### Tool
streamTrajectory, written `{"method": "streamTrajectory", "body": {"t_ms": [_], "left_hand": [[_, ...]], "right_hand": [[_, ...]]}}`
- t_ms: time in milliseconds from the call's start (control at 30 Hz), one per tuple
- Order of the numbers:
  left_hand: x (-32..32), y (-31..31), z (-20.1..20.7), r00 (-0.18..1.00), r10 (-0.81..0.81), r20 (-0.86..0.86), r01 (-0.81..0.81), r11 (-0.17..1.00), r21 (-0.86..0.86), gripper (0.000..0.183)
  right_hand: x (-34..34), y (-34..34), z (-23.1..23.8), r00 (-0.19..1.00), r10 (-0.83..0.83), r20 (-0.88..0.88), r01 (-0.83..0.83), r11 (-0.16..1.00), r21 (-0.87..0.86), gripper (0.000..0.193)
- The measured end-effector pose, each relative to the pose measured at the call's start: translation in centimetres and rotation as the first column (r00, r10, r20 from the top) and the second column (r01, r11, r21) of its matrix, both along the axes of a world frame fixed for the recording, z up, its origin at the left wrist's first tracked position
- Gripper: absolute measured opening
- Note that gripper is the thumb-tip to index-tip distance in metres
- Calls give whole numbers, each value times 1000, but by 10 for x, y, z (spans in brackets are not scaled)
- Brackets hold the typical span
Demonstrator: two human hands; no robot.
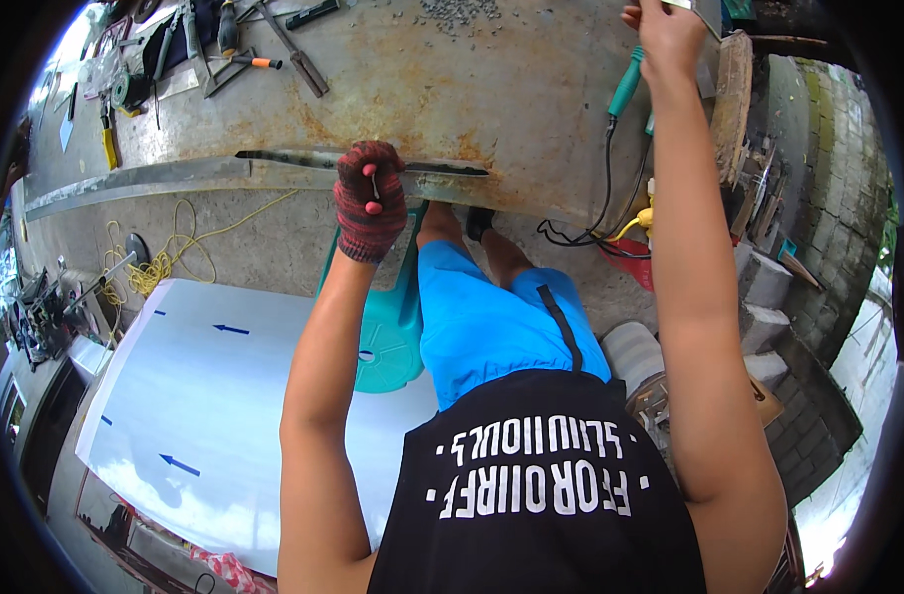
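My left hand (pixel 365 236), in a red and black knit glove, is closed in a fist above the near edge of the metal table (pixel 412 109). Two small red spots and a thin shiny piece show at the fist; what it grips is unclear. A long dark metal strip (pixel 288 158) passes behind the glove and shows on both sides. My bare right hand (pixel 671 42) reaches to the far right, fingers closed on something whitish cut off by the frame's top. Just beside it lies a teal-handled tool (pixel 627 81) with a black cable.
Hammers, pliers and other hand tools (pixel 229 30) crowd the far left of the table. Grey crumbs (pixel 457 12) lie at its far middle. A teal stool (pixel 390 342) and a pale sheet with blue arrows (pixel 239 396) are below. Yellow cord (pixel 165 267) coils on the floor.
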State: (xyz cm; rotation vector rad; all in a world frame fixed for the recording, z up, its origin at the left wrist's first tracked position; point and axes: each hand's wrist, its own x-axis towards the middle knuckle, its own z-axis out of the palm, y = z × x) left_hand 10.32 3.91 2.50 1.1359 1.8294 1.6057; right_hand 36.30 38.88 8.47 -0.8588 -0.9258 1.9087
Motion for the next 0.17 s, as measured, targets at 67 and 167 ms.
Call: {"method": "streamTrajectory", "body": {"t_ms": [67,167], "left_hand": [[-9,-14,3,999,12,-44,-13,999,-34,11],[-12,-11,-3,990,-114,-82,112,993,-25,10]], "right_hand": [[-44,-58,24,623,-316,716,122,943,310,20],[-29,-113,22,750,-185,635,-35,948,317,20]]}}
